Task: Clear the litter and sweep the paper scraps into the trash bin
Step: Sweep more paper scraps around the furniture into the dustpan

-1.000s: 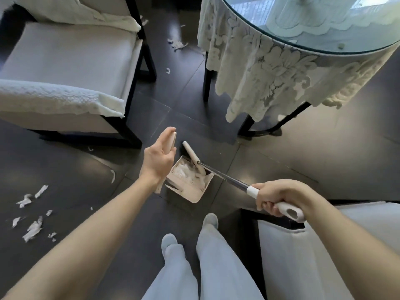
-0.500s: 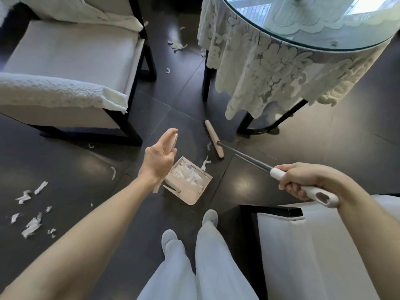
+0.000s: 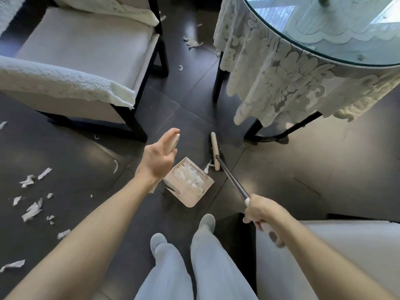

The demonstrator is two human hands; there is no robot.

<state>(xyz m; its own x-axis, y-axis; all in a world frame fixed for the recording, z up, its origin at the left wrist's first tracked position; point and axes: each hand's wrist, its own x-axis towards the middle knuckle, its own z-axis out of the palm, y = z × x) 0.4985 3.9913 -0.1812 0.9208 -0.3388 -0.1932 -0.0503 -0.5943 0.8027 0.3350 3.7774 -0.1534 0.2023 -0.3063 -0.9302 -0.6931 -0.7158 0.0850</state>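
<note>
My right hand [image 3: 260, 213] is clamped round the broom [image 3: 215, 151] grip; my left hand [image 3: 159, 158] holds the dustpan [image 3: 194, 198] handle. One paper scrap [image 3: 208, 167] lies between brush and pan: featherlight, limp, likely to flutter, so I'd sweep gently.

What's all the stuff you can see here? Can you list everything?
dustpan: one, beige, floor before the feet, scraps inside
broom: one, beige head, dark pole, right of dustpan
paper scraps: many, white, mostly floor at left
chairs: two, white on black frames, upper left, lower right
table: one, glass top, white lace cloth, upper right
legs: two, pale trousers, bottom middle
hands: two; left holds dustpan handle, right grips broom handle
</note>
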